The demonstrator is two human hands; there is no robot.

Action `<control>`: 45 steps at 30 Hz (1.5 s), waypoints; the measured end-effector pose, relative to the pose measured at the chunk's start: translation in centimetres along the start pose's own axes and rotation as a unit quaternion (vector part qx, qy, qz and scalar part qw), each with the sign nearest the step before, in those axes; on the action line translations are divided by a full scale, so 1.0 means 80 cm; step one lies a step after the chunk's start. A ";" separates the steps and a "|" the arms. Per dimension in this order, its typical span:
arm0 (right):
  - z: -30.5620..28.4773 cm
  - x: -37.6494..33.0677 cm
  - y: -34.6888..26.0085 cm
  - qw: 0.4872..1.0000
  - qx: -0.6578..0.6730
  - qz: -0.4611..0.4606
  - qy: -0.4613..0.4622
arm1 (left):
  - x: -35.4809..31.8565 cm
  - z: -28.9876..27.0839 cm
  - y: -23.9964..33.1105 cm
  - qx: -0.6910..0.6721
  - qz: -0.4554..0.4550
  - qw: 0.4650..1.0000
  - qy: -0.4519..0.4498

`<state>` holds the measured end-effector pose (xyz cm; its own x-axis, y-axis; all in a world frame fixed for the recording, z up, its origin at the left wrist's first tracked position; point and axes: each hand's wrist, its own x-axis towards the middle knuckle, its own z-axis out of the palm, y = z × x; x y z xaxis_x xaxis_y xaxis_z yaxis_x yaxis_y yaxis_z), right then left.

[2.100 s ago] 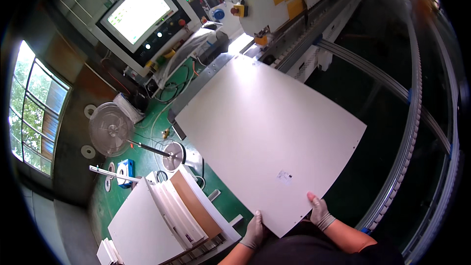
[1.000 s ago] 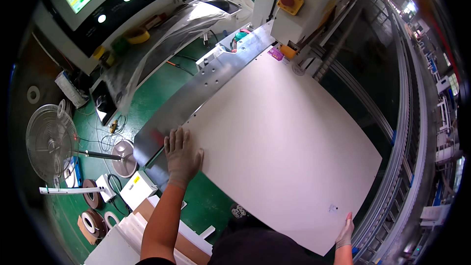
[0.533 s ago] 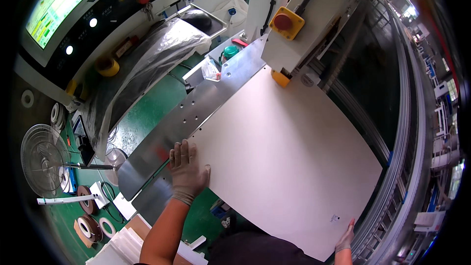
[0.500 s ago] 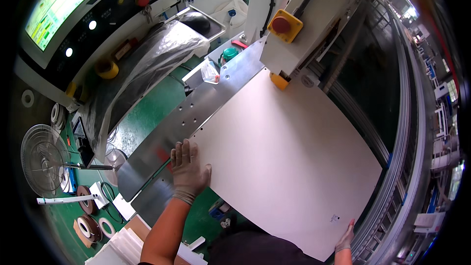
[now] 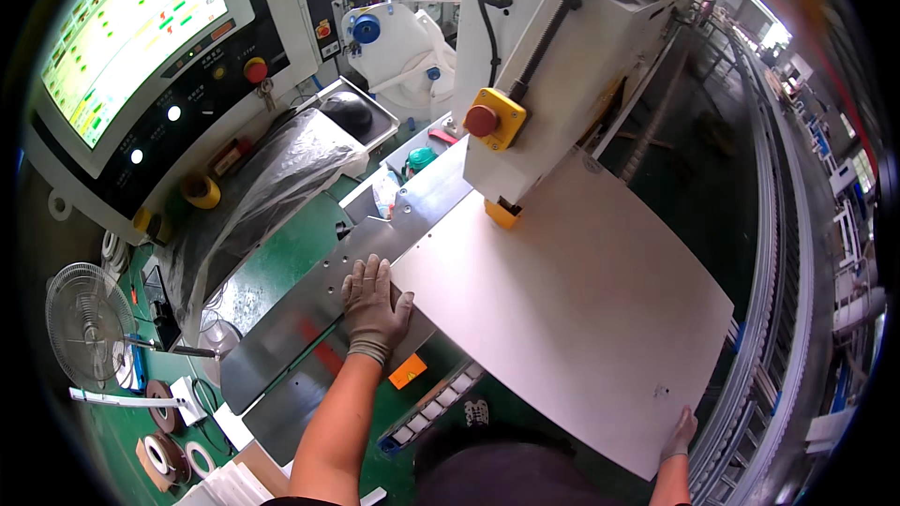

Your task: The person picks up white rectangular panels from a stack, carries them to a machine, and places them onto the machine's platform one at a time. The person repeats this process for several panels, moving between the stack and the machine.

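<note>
White panel [image 5: 572, 309], centre-right, is best kept level: left hand [image 5: 377, 311] flat, fingers together; right hand [image 5: 681, 435], lower right, grip unclear.

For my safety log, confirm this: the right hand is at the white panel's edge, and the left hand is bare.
Not bare: the head view shows the left hand wearing a glove. The right hand is indeed at the edge of the white panel.
</note>
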<state>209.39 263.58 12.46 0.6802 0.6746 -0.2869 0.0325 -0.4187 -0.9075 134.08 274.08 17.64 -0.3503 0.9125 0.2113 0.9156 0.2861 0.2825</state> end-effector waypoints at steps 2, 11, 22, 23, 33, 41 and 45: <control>0.021 0.019 0.000 0.979 -0.144 -0.094 0.112 | 0.003 0.001 0.004 -0.004 -0.005 1.000 0.003; 0.024 0.003 -0.022 0.959 -0.239 -0.134 0.067 | 0.001 -0.004 0.007 0.007 -0.011 1.000 0.002; 0.151 -0.104 -0.010 0.958 0.006 0.094 -0.270 | -0.005 0.026 -0.015 -0.001 -0.008 0.994 0.106; 0.184 -0.120 0.029 0.912 -0.100 -0.015 -0.397 | -0.012 0.027 -0.022 -0.002 -0.033 0.993 0.112; 0.236 -0.198 0.025 0.636 -0.427 -0.160 -0.623 | -0.185 -0.046 -0.078 -0.010 -0.136 0.987 0.085; 0.201 -0.066 0.198 0.740 -0.374 0.143 -0.540 | -0.409 -0.106 -0.068 0.059 -0.193 0.979 0.029; 0.254 -0.092 0.182 0.702 -0.369 0.166 -0.586 | -0.611 -0.134 -0.070 0.031 -0.385 0.922 0.033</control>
<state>189.94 264.87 -4.85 -0.3153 0.3216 -0.8928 0.6802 -0.5795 -0.4489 143.96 224.76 15.77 -0.9103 0.4130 0.0274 0.3996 0.8597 0.3182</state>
